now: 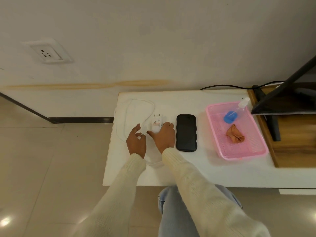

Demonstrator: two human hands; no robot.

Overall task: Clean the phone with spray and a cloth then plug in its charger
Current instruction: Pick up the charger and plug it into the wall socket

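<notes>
Jeans on a bent knee fill the bottom edge, and two cream sleeves reach forward from there over a white table. At the middle of that table lies the phone, black, flat, its long side running away from the camera.

Right of the phone sits a pink tray, apart from it. Farther right stands a black screen on a wooden shelf. On the wall, well left of the phone and beyond it, is a white socket.

Both forearms run side by side, angled up and a little right. The right hand lies palm down just left of the phone, over the near end of the charger. Its fingers curl down along the charger's right side and its thumb sticks out leftward below the plug body. Whether the grip has closed cannot be told. The left hand is farther left of the phone, palm down, fingers spread and loosely bent, holding nothing.

The charger lies flat with its two pins pointing away from the camera. Its white cable loops to the left of the phone and passes under both wrists.

Inside the tray, the bottle, holding blue liquid, leans in the far corner. A crumpled tan cloth lies nearer the camera.
</notes>
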